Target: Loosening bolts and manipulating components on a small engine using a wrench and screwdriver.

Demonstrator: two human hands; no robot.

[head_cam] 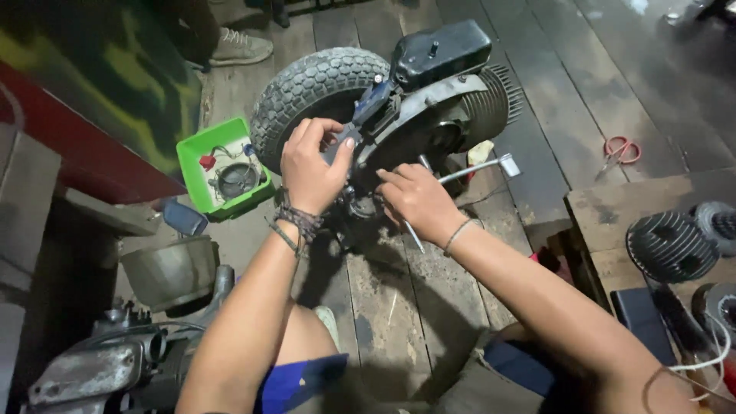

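Beside engine [429, 100], green tray [193, 165] holding small parts [234, 178], left hand [310, 169] near

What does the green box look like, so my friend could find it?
Start at the big knobbly tyre on the wooden floor. Just left of it, near the left hand, sits the green box, a small open tray with little parts inside. Nothing else nearby is bright green.
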